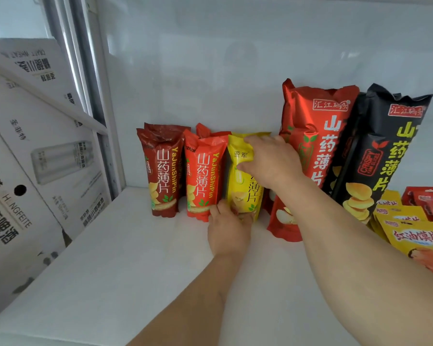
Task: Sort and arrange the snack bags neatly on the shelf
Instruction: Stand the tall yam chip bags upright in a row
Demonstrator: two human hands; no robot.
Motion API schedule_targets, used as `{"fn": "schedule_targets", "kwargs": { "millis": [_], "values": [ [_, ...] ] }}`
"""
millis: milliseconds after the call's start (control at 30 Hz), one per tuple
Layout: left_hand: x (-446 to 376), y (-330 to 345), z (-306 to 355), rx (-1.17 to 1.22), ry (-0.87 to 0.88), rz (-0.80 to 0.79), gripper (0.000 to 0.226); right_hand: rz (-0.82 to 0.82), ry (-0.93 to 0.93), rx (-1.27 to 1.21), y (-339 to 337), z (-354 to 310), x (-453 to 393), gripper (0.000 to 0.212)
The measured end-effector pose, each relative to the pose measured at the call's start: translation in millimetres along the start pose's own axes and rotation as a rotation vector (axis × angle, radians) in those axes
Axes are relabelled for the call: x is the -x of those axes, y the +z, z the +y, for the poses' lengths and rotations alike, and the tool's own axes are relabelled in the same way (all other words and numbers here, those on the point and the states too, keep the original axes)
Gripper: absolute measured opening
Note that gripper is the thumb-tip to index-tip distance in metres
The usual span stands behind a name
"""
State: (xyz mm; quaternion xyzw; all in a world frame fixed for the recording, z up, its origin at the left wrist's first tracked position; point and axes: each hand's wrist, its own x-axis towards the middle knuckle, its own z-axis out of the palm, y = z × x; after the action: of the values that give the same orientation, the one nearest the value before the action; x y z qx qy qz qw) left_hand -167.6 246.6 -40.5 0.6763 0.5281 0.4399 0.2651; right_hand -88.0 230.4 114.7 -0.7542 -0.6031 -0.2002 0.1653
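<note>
White shelf [115, 258]: both hands, left hand [229, 229] and right hand [270, 162], grip yellow bag [245, 196], probably "亚军"; neighbours read "YaJunShiPin".

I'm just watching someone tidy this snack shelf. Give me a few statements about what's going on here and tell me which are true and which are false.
1. Both hands are on the yellow bag. True: the right hand grips its top, the left hand holds its bottom.
2. The yellow bag lies flat on the shelf. False: it stands upright.
3. The orange-red bag stands just left of the yellow one. True.
4. The tall black bag stands at the far left of the row. False: it is on the right, beside the tall red bag.
5. The dark red bag is the leftmost small bag. True.
</note>
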Motion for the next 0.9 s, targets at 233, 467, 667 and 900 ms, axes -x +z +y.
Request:
{"fn": "schedule_targets", "kwargs": {
  "millis": [233,467,667,900],
  "values": [
    [-18,-43,-23,-0.002,0.022,0.297,0.061,0.1,-0.033,-0.155,-21,-31,-15,0.062],
    [-33,-50,-40,0.024,-0.031,0.171,0.09,-0.086,-0.006,-0.222,-10,-55,-73,0.054],
    [-44,-46,-43,0.023,-0.056,0.118,0.098,-0.21,0.012,-0.169,-5,-55,-112,0.048],
    [-52,-39,-51,0.024,-0.058,0.114,0.096,-0.334,0.036,-0.042,7,-58,-145,0.056]
  ]
}}
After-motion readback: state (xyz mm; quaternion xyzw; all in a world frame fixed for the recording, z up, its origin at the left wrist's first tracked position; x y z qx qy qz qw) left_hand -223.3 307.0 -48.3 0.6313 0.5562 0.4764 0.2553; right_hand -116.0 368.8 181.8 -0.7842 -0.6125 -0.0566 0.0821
